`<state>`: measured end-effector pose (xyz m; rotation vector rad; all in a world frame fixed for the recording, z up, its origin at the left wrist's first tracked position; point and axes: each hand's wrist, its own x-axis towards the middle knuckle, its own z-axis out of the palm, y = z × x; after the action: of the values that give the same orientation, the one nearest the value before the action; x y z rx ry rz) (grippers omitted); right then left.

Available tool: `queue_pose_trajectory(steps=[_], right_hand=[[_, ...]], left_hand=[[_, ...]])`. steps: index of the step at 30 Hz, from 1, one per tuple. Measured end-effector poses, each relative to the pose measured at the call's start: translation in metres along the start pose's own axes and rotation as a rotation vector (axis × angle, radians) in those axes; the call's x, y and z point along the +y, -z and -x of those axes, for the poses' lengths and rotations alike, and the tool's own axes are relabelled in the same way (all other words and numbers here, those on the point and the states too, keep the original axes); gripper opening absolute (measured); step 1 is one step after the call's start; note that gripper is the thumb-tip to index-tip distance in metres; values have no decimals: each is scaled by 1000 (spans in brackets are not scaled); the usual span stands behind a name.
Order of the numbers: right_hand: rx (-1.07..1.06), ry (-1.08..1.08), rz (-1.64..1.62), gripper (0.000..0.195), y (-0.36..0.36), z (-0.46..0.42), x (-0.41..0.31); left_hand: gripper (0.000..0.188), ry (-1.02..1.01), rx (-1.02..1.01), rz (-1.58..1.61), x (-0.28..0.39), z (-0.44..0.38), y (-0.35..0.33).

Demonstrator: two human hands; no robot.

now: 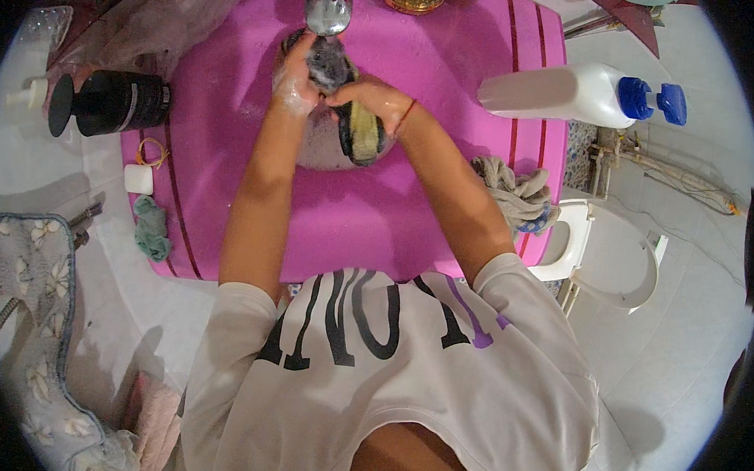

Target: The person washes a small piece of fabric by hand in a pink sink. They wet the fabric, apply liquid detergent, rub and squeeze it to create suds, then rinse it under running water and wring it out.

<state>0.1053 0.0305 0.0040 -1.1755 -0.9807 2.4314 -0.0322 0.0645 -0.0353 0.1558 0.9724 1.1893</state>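
Over the bowl of a pink sink [270, 198], both my hands hold a dark, wet item [363, 132], which looks like a shoe with a yellowish strip along its lower part. My left hand [296, 74] has foam on the wrist and grips its far end, where grey suds cover a dark patch [328, 66]. My right hand [374, 101] closes around its middle, the thumb pointing towards my left hand. Just beyond my fingers hangs the metal faucet [328, 12]. Cloudy, soapy water [321, 149] lies in the bowl below. Fingers hide part of the item.
A white bottle with a blue pump [550, 94] and a crumpled grey cloth [513, 191] sit at right. On the left are a black pump bottle [122, 104], a white soap-like block [139, 179] and a green cloth [152, 229]. A toilet [606, 254] stands beyond the right edge.
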Motion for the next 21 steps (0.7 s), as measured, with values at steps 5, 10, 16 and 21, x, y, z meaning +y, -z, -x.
queue_pose_trajectory(steps=[5, 10, 16, 21], right_hand=[[-329, 0, -479, 33, 14, 19, 2], [-240, 143, -357, 33, 0, 45, -8], [289, 80, 80, 29, 9, 60, -3], [544, 266, 277, 26, 8, 80, 17]], left_hand=[[33, -114, -234, -133, 9, 15, 2], [40, -54, -14, -557, 16, 31, 9], [34, -342, -228, -1273, 13, 24, 60], [26, -549, -281, -1648, 16, 35, 36]])
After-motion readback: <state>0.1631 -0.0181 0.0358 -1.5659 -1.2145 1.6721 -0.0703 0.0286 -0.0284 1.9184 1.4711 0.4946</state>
